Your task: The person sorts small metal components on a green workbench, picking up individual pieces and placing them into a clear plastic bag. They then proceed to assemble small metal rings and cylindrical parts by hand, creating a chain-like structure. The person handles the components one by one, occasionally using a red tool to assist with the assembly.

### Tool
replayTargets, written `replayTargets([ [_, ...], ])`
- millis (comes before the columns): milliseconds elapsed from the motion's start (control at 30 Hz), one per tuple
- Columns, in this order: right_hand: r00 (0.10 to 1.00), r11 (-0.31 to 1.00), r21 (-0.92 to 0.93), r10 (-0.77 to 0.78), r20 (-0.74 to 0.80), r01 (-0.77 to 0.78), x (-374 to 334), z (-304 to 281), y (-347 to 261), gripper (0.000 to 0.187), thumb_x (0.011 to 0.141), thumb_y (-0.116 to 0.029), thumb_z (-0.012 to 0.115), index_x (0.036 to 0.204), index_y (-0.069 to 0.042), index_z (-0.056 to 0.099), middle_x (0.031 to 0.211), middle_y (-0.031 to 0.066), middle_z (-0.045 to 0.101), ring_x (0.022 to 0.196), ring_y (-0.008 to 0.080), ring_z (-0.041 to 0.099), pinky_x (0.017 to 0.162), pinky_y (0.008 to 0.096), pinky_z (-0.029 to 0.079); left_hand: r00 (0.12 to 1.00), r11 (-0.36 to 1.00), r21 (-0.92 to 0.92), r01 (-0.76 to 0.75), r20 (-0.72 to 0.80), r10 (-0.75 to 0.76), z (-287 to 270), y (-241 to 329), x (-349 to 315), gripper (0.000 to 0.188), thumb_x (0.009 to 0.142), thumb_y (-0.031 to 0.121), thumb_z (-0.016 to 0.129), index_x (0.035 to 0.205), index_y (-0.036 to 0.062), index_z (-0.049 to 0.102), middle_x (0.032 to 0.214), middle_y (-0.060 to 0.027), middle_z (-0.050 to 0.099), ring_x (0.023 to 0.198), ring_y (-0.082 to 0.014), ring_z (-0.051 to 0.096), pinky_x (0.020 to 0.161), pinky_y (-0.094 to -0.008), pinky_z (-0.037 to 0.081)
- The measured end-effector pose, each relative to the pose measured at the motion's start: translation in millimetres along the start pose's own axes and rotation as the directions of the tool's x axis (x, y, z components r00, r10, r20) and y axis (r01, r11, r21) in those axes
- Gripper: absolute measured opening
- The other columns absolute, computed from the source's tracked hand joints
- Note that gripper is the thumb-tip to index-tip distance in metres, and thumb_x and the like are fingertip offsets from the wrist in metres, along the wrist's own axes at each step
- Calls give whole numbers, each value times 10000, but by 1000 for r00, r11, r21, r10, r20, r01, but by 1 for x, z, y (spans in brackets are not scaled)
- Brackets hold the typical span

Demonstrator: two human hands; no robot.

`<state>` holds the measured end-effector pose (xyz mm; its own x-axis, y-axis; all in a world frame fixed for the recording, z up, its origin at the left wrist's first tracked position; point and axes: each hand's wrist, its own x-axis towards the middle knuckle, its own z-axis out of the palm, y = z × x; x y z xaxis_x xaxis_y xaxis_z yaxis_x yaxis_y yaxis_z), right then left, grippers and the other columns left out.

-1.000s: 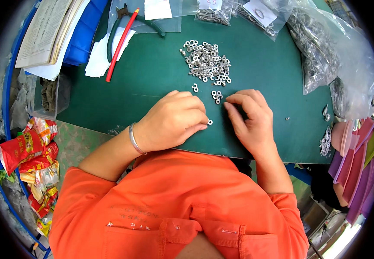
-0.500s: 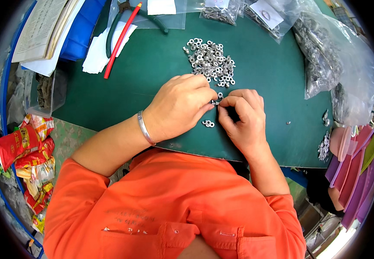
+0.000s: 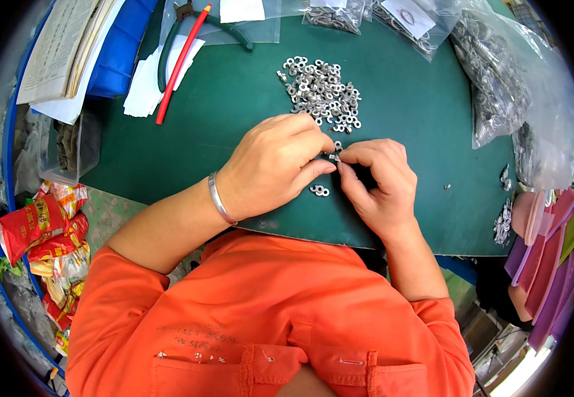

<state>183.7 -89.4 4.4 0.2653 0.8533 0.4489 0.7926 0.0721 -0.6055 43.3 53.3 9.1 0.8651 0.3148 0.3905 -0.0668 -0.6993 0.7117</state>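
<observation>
The left hand (image 3: 279,162) and right hand (image 3: 381,182) have fingers pinched on a small metal part (image 3: 333,157), mostly covered, at six o'clock from the metal pile (image 3: 320,92). Likely light, stiff, slightly slippery; best gripped by opposite edges.

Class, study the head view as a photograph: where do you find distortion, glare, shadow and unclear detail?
In the head view, fisheye distortion curves the blue rack post at left; pale glare marks the clear plastic bag at upper right; dark shadow lies beneath the right hand; the metal piece between it and the left hand is too small to read clearly.
</observation>
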Motion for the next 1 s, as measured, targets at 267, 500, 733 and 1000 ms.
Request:
replayTargets([
  [267, 996, 931, 360, 84, -44, -62, -2, 3, -3, 184, 730, 49, 733, 866, -44, 654, 839, 87, 692, 744, 234, 667, 706, 316, 511, 995, 966, -242, 92, 54, -81, -2, -3, -3, 135, 746, -43, 737, 847, 18, 670, 816, -89, 649, 745, -240, 634, 654, -323, 509],
  [500, 978, 974, 157, -183, 101, 166, -1, -6, 2, 237, 688, 33, 744, 907, -34, 680, 873, 70, 659, 787, 252, 633, 706, 344, 484, 989, 993, -81, -82, 112, 91, -6, -7, -3, 163, 702, 4, 769, 798, 58, 649, 822, -63, 628, 765, -255, 616, 690, -353, 488],
  [733, 1000, 998, -53, 19, 0, -19, 2, -4, 5, 160, 760, -38, 733, 912, -56, 685, 873, 62, 634, 786, 259, 575, 703, 366, 427, 992, 995, -74, -61, 108, 68, -10, -9, -1, 157, 714, 36, 772, 825, 48, 661, 827, -73, 618, 781, -264, 606, 694, -359, 479],
  [1000, 989, 991, -30, 134, 56, -132, 5, -2, 0, 184, 791, -10, 707, 967, -62, 694, 892, 76, 615, 819, 268, 580, 727, 369, 456, 999, 989, 147, 1, 39, -7, 3, -5, 1, 254, 730, 18, 749, 970, 24, 667, 888, -99, 589, 825, -289, 601, 707, -372, 487],
])
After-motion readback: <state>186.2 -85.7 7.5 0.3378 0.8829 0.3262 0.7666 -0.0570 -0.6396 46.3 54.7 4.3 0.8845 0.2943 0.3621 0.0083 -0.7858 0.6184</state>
